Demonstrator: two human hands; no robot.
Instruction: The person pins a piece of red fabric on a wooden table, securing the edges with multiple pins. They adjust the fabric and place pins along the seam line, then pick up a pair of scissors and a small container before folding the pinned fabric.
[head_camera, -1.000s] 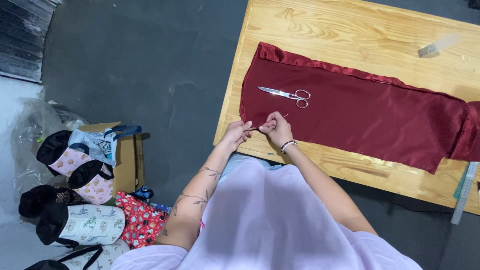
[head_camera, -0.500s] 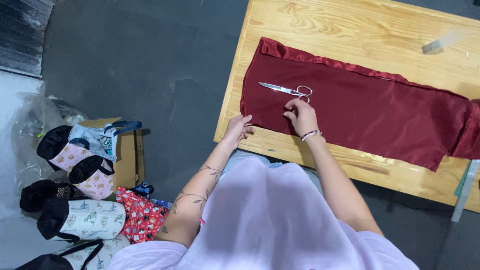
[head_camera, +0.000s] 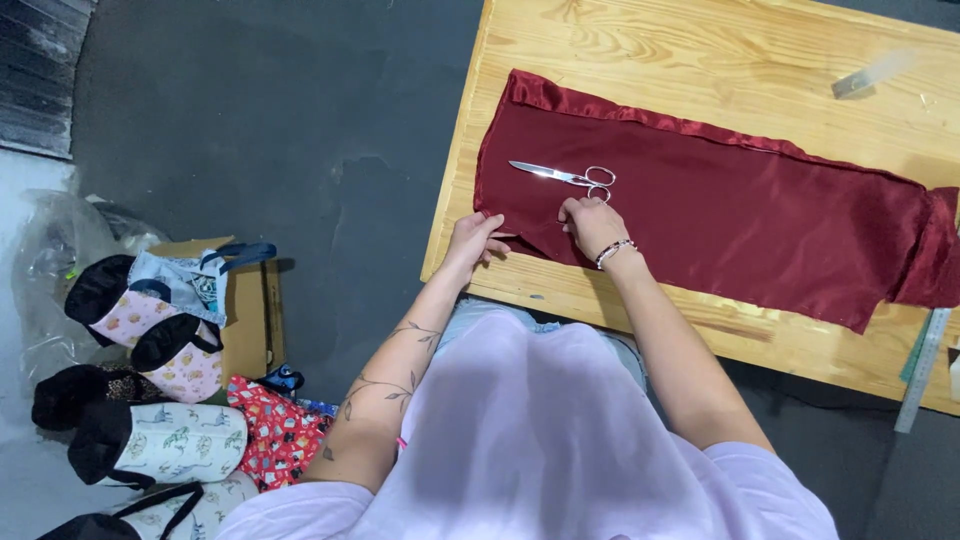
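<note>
Left hand flat and unclenched on the near corner of the dark red satin cloth, pinning it to the wooden table; better kept so against slipping. Right hand just below the steel scissors, fingers curled toward the handles, nothing visibly grasped. Best lifted by the loops, blades pointing away.
</note>
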